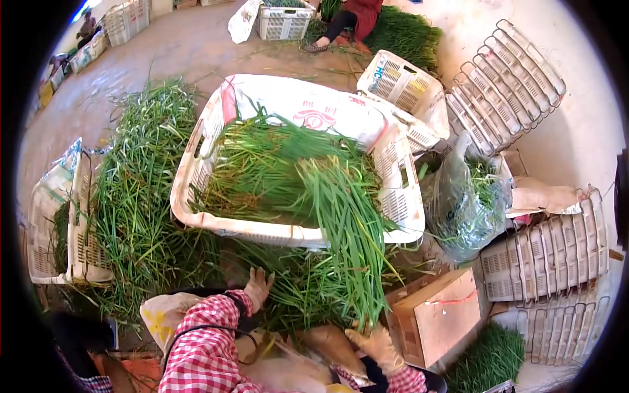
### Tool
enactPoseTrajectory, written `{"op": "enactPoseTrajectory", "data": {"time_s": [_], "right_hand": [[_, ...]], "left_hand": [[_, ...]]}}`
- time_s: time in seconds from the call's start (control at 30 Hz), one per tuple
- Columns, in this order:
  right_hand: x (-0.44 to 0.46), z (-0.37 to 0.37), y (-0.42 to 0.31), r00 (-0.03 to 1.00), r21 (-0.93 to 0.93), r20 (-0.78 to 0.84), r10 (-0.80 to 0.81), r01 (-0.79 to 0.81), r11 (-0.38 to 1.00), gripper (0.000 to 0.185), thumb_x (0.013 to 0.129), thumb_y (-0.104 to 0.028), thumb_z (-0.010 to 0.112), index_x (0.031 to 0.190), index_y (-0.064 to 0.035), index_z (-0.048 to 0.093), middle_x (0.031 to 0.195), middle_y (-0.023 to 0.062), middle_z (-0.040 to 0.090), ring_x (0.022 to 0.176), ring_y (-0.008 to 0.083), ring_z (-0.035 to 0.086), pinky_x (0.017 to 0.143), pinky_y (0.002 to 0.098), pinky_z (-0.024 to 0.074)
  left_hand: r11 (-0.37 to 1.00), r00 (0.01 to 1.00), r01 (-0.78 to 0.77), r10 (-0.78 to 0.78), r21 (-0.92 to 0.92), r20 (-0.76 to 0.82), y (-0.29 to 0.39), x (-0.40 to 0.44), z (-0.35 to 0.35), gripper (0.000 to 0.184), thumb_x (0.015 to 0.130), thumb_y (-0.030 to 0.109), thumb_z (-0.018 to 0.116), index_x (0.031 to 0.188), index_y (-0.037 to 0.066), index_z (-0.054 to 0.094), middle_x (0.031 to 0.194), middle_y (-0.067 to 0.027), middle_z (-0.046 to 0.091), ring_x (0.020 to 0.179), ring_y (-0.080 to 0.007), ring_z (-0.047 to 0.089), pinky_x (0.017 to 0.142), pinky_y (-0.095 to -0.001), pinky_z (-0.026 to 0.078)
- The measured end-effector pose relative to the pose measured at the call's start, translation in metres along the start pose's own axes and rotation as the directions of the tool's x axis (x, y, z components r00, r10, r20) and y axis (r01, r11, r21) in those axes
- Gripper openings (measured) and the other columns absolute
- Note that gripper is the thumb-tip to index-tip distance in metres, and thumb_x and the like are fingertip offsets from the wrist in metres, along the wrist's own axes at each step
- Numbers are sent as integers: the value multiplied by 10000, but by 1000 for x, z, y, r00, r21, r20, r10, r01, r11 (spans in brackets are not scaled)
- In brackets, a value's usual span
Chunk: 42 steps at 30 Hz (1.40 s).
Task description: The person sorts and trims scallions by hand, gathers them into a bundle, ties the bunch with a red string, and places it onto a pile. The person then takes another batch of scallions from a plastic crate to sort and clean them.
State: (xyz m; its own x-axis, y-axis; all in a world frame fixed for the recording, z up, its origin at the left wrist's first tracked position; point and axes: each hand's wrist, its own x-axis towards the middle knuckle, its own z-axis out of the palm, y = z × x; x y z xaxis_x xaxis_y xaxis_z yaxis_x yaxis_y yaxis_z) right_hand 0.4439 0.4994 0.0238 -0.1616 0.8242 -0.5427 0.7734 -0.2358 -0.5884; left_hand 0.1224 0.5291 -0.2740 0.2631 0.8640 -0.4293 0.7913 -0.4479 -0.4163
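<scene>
My right hand (380,347), in a tan work glove, is closed around the lower end of a bunch of long green chives (347,242). The bunch stretches away from me over the near rim of a white plastic crate (275,230), and its far end lies on the chives (262,164) inside. My left hand (259,288), also gloved, is open with fingers spread and holds nothing. It is beside the loose chives (301,281) on the floor in front of the crate. A white sack with red print (308,108) lines the crate's far side.
A big heap of chives (144,196) lies left of the crate, beside another crate (52,223). To the right are a clear plastic bag (465,203), a wooden box (436,314) and stacked crates (547,252). Another person (347,26) sits at the back.
</scene>
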Motion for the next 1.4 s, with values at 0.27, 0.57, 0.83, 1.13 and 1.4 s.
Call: {"op": "enactPoseTrajectory", "data": {"time_s": [0.27, 0.57, 0.83, 1.13, 1.4], "right_hand": [[-47, 13, 26, 998, 338, 67, 1, -24, 941, 562, 818, -305, 692, 1284, -65, 490, 851, 21, 633, 758, 102, 584, 710, 250, 483], [-68, 21, 21, 999, 154, -43, -6, 12, 988, 413, 835, -196, 635, 1204, -37, 540, 926, 146, 666, 826, 232, 652, 726, 316, 512], [-22, 57, 5, 778, 253, 558, -287, 169, 952, 662, 828, -315, 645, 1371, -58, 366, 1188, 125, 585, 1054, 189, 566, 871, 268, 444], [-49, 36, -139, 699, 903, 346, -626, -67, 424, 465, 863, -140, 623, 1303, -91, 481, 1008, 18, 622, 723, 76, 569, 673, 205, 480], [-73, 2, -182, 786, -446, 592, -181, 506, 738, 217, 901, -224, 580, 1001, -43, 646, 820, 58, 640, 663, 90, 572, 576, 218, 472]], "left_hand": [[935, 950, -200, 257, -291, 174, -8, 26, -20, 326, 832, 215, 533, 1124, 102, 625, 1132, -129, 596, 1127, -285, 484, 957, -481, 328], [648, 748, -83, 542, -757, 382, -163, -84, -254, 386, 789, 233, 561, 1164, 150, 604, 1090, -109, 600, 970, -276, 565, 810, -352, 459], [-253, 696, 358, 714, -899, 76, -210, -187, -270, 586, 763, 26, 553, 1329, -8, 406, 1112, -208, 616, 923, -215, 627, 780, -277, 507], [-764, 888, 434, 453, -478, 83, -186, -324, -308, 622, 716, 11, 561, 1312, -8, 385, 992, -171, 624, 763, -241, 655, 721, -332, 541], [-756, 977, 168, 44, -633, 208, -142, -349, -282, 167, 838, 86, 632, 988, 25, 595, 833, 15, 590, 750, -73, 542, 688, -236, 452]]}}
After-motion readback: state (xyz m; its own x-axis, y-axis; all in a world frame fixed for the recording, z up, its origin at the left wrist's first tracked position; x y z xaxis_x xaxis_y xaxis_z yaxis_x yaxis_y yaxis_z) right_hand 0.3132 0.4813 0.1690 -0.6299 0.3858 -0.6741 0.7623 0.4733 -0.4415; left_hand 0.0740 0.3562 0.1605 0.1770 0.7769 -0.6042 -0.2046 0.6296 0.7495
